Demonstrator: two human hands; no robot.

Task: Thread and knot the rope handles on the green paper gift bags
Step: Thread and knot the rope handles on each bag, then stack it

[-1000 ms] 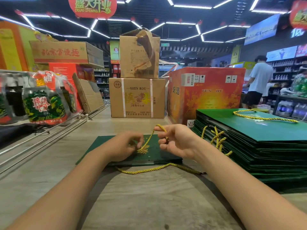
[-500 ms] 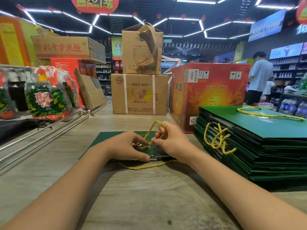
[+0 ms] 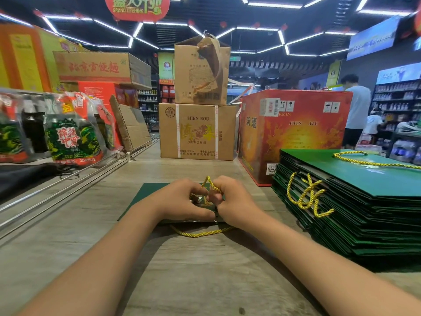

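Rope (image 3: 202,234) loop lies on table (image 3: 182,270), nearest, just below bag (image 3: 145,197) edge. Bag flat on table, both hands on its near end. Left hand (image 3: 180,201) curled, fingers pressing bag top. Right hand (image 3: 234,201) pinching rope end, short loop rising between hands. Right of hands: stack (image 3: 355,201) of green bags, handles dangling. Beyond: boxes (image 3: 198,131).

A red hanging sign (image 3: 137,8) overhead reads "GRAND OPENING". The lower brown carton (image 3: 197,131) is printed "SHEN ROU", with "500ml" in small type near its base. A white label on the red box (image 3: 293,131) reads "FJ0191". The bagged bottle pack (image 3: 75,133) shows "22".
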